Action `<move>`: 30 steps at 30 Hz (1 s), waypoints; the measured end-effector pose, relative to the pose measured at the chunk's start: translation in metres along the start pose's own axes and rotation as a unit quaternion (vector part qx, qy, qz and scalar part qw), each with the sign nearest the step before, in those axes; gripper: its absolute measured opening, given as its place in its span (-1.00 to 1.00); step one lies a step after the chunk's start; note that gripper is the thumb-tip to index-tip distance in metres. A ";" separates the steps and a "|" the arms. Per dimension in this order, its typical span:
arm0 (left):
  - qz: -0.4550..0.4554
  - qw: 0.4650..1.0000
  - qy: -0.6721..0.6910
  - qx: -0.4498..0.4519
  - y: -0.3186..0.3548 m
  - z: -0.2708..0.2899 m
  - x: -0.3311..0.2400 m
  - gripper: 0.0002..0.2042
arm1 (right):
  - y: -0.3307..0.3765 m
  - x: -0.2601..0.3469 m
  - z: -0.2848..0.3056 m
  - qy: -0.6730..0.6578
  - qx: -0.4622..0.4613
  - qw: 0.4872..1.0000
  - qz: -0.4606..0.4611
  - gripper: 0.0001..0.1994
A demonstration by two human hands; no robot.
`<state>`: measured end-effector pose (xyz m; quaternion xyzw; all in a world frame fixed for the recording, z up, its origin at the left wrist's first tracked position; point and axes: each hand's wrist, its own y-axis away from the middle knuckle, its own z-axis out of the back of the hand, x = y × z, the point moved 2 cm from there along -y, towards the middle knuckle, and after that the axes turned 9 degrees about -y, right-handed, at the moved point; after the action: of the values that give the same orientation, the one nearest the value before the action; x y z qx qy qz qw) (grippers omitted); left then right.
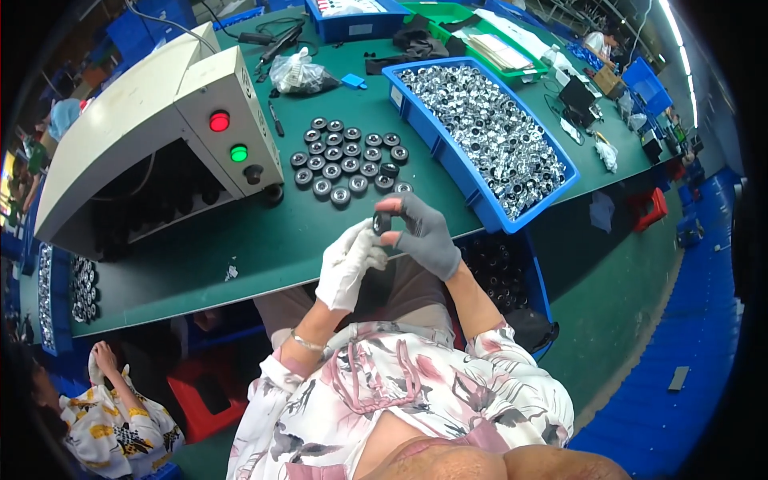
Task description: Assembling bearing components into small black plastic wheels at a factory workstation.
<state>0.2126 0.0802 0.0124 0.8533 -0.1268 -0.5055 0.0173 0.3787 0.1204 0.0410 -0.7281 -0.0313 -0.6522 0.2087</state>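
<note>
My left hand [347,264], in a white glove, is closed with its fingertips against a small black wheel [382,223]. From the other side, my right hand [426,238], in a grey glove with bare fingertips, pinches the same wheel between thumb and fingers. Both hands are just above the table's near edge. Beyond them lies a cluster of similar black wheels [340,195] with silvery centres, most of them flat on the green table [304,240]. A blue bin [488,210] to the right is heaped with shiny clear and silver parts [480,120].
A cream machine [200,92] with red and green buttons stands at left. Below the table's edge at right, a blue crate [538,276] holds dark parts. A plastic bag [298,74] and a pen [276,118] lie farther back. Another person [120,416] sits at lower left.
</note>
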 end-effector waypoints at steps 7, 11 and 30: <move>-0.045 0.992 -0.119 -0.003 -0.002 -0.002 0.015 -0.72 | 0.013 0.004 -0.008 0.210 0.022 0.971 0.109 -0.55; 0.031 0.999 -0.016 -0.005 0.001 -0.002 0.019 -0.73 | 0.013 0.009 -0.009 0.330 0.038 0.920 0.207 -0.54; 0.072 0.981 0.178 0.026 0.003 0.007 0.037 -0.54 | 0.013 0.005 -0.022 0.322 0.018 0.918 0.230 -0.62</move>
<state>0.2230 0.0689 -0.0225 0.9185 -0.1955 -0.3394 0.0535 0.3625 0.0997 0.0438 -0.4625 0.1937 -0.7847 0.3646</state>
